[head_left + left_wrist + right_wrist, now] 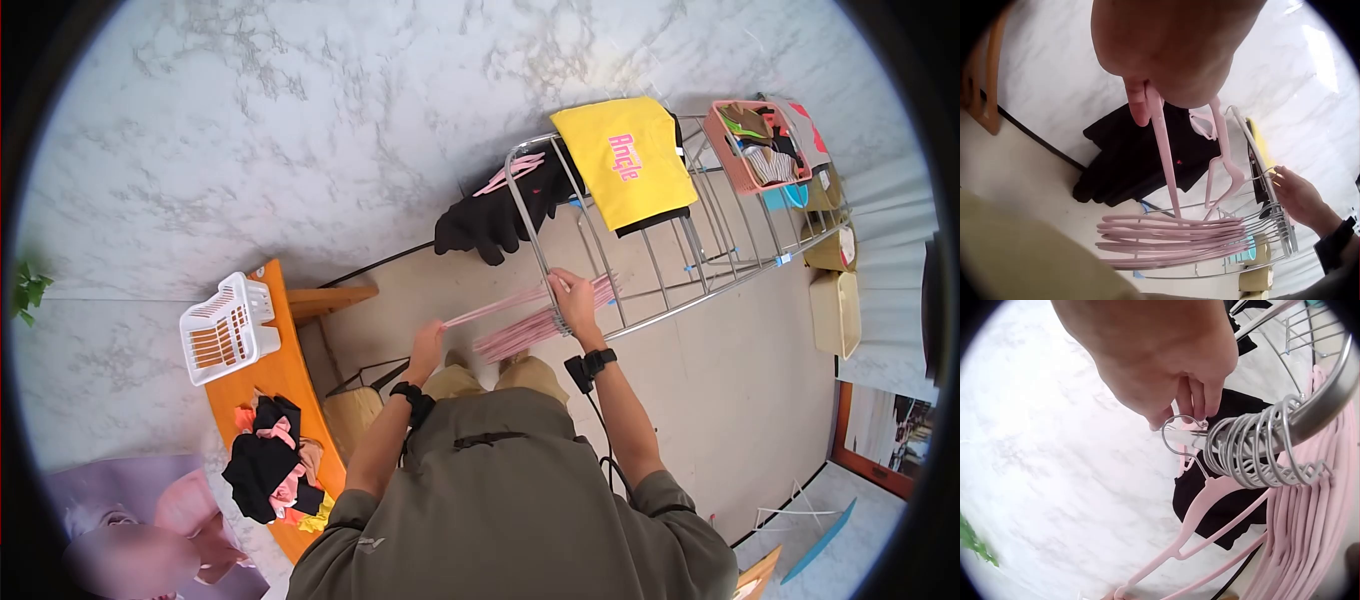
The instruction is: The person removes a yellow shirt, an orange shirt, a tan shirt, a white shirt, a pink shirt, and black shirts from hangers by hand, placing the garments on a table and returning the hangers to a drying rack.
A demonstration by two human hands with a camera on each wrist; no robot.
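My left hand (428,347) grips one end of a pink clothes hanger (1163,147), drawn out to the left of the other hangers. At the end bar of the metal drying rack (530,222), my right hand (575,300) pinches at this hanger's wire hook (1179,450), thumb and fingertips right at the hook. Several more pink hangers (1172,237) hang bunched on the bar beside it, their hooks crowded together. A black garment (490,215) with pink hangers showing at its top hangs behind the bar.
On the rack lie a yellow garment (600,190) and a pink basket (728,165) of clothes. To my left, an orange table (315,440) bears a white basket (248,345) and a clothes pile (265,460). Storage bins (835,318) stand at the far right.
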